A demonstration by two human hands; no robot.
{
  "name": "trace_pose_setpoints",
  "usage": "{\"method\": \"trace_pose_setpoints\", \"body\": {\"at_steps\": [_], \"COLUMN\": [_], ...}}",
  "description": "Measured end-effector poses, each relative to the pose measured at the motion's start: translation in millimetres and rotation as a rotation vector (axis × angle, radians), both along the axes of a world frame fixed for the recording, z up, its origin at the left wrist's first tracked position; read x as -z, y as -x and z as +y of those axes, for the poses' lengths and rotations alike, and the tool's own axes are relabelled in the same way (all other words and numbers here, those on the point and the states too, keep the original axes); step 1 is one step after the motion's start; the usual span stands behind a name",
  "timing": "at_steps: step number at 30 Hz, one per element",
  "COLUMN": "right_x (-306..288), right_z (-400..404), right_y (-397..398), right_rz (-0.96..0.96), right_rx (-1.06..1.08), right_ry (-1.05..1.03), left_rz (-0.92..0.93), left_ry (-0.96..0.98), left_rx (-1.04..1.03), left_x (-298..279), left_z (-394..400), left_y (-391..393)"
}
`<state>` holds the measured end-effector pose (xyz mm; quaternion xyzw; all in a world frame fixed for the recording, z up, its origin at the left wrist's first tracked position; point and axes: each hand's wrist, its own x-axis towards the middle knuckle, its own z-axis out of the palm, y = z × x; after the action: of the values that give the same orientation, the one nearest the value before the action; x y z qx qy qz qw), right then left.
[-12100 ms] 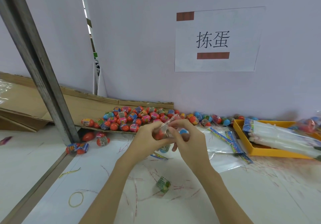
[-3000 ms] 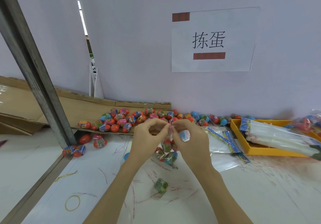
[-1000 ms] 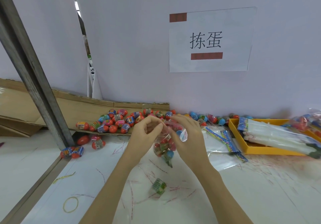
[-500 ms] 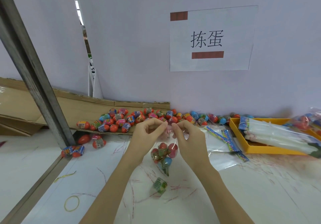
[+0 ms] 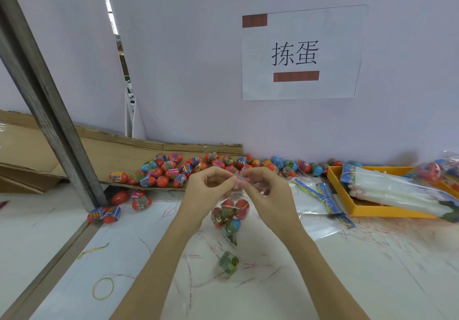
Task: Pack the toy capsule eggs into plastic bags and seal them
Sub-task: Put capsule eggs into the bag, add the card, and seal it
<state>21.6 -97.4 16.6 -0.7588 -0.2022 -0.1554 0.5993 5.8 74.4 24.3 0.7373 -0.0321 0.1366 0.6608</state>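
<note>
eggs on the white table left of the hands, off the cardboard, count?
5: two beside the cardboard edge with a pink one between, two at the metal post's foot. More may be hidden.

Both bare forearms are extended forward and converge at mid-frame. The left hand (image 5: 207,190) and right hand (image 5: 269,192) are raised, fingertips pinched together and nearly meeting.

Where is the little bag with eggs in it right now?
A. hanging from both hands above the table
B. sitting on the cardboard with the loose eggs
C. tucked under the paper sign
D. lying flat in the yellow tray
A: both the left hand and the right hand pinch the top of the filled bag, which dangles between them above the white table.
</note>
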Motion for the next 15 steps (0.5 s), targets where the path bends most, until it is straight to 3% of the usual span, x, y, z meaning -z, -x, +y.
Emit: {"method": "trace_pose_setpoints", "body": {"at_steps": [8,15], "right_x": [-0.9,-2.7], "right_z": [1.7,-0.9], "right_y": [0.5,0.8], "right_rz": [0.048,0.058], "right_rx": [0.006,0.008], "right_ry": [-0.059,-0.146], "left_rz": [0.009,0.053], "left_ry": [0.052,-0.012], "left_rx": [-0.005,0.025], "left_x": [-0.4,-1.1], "left_z": [-2.1,-0.6], "left_y": [0.4,-0.4]}}
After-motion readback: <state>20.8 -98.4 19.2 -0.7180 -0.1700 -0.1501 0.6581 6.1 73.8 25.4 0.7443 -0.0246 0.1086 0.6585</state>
